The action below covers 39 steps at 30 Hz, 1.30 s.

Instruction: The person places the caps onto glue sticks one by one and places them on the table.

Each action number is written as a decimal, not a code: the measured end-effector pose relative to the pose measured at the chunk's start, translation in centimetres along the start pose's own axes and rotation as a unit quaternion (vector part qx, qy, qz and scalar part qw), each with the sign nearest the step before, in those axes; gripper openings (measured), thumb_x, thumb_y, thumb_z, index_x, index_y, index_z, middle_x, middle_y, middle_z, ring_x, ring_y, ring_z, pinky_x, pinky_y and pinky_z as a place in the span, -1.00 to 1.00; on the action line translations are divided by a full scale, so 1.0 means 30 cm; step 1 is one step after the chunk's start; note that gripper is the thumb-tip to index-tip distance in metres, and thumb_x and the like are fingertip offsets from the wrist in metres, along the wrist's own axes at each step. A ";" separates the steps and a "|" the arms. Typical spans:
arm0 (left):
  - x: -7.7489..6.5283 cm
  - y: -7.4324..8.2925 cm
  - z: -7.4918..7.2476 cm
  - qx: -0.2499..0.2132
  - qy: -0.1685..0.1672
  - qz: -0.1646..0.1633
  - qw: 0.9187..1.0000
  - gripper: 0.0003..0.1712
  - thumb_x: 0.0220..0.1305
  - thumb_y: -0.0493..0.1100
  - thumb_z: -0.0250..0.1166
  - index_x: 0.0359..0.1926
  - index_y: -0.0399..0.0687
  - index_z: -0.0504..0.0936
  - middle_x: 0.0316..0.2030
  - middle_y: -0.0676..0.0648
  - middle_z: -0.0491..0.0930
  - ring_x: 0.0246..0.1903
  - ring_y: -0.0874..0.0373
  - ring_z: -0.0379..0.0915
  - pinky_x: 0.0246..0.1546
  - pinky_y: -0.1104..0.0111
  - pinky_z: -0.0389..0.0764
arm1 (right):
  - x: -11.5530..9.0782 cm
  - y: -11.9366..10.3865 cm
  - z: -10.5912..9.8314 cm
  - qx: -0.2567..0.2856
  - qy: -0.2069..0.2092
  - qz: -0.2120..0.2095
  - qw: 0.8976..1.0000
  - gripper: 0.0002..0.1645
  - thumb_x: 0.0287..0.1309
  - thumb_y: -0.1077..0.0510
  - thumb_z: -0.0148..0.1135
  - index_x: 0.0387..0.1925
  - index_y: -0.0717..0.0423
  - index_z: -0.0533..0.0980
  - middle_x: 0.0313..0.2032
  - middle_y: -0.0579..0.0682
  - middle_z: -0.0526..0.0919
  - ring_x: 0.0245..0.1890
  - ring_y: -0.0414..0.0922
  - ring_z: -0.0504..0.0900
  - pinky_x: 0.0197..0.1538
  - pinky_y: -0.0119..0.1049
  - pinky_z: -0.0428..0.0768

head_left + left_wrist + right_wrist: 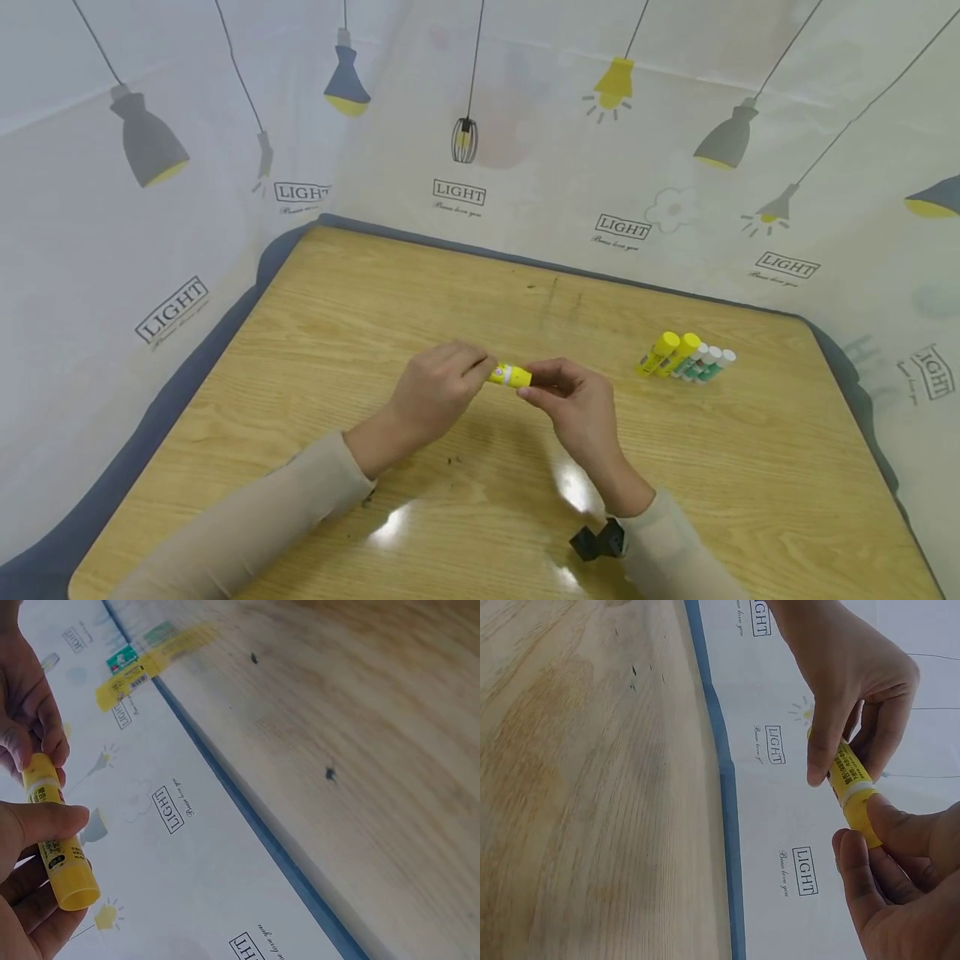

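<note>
A yellow glue stick point(510, 375) is held in the air above the table between both hands. My left hand point(442, 392) grips its printed barrel, thumb on one side and fingers on the other, as the left wrist view shows. At the opposite end, past a white band, my right hand point(585, 408) pinches the plain yellow part point(864, 817) between thumb and fingertips. In the left wrist view, the barrel's far end point(79, 892) points toward the lower right.
To the right on the wooden table point(712, 467) stand two yellow glue sticks point(662, 354) in a row with three smaller white-capped ones point(716, 365). A black device point(597, 540) sits by the right cuff. A lamp-printed cloth point(525, 192) surrounds the table's far side.
</note>
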State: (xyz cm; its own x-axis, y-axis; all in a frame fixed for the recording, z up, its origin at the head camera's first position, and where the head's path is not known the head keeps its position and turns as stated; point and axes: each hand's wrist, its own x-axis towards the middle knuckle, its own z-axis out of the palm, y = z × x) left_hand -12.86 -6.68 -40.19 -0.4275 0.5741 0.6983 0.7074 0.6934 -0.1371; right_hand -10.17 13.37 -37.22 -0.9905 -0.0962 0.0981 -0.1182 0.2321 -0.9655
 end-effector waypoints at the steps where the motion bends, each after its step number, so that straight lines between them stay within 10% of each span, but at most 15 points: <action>1: 0.000 0.001 0.001 -0.001 0.001 0.001 1.000 -0.87 0.13 -0.37 0.31 -0.27 -0.22 0.71 -0.31 -0.08 0.64 -0.33 0.11 0.59 -0.29 0.41 0.63 | -0.001 0.001 0.000 -0.002 0.002 -0.004 1.000 -0.74 -0.09 0.38 0.40 -0.25 0.29 0.61 -0.28 0.15 0.66 -0.27 0.06 0.64 -0.26 -0.29 0.66; 26: 0.026 0.031 0.033 -0.013 -0.025 0.026 0.999 -0.89 0.14 -0.36 0.29 -0.31 -0.18 0.71 -0.36 -0.05 0.63 -0.38 0.14 0.56 -0.37 0.45 0.62 | -0.011 0.030 0.017 -0.039 0.056 -0.032 0.997 -0.79 -0.12 0.41 0.40 -0.33 0.33 0.62 -0.32 0.16 0.68 -0.30 0.03 0.67 -0.29 -0.34 0.66; 39: 0.041 0.024 0.033 -0.003 -0.051 0.032 0.998 -0.83 0.19 -0.27 0.29 -0.18 -0.19 0.68 -0.25 -0.06 0.66 -0.32 0.16 0.60 -0.34 0.47 0.63 | -0.020 0.073 -0.105 -0.080 0.047 -0.048 0.995 -0.73 -0.04 0.19 0.42 -0.22 0.13 0.64 -0.28 -0.01 0.69 -0.28 -0.12 0.67 -0.29 -0.37 0.65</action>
State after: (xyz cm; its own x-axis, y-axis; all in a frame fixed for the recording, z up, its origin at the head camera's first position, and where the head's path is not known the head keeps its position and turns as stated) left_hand -13.44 -5.06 -40.13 -0.4354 0.6594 0.6129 0.7392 0.6504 -0.1746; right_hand -10.06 17.00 -38.64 -0.9756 -0.0362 0.2167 -0.2141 0.3786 -0.9004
